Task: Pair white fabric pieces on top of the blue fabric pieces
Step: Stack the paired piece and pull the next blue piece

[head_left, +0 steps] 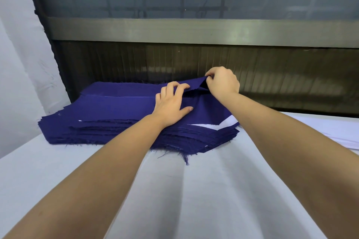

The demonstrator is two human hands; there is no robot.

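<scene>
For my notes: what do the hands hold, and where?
The right hand pinches the top blue fabric piece at its raised far corner. The left hand rests on it, grip unclear.
</scene>
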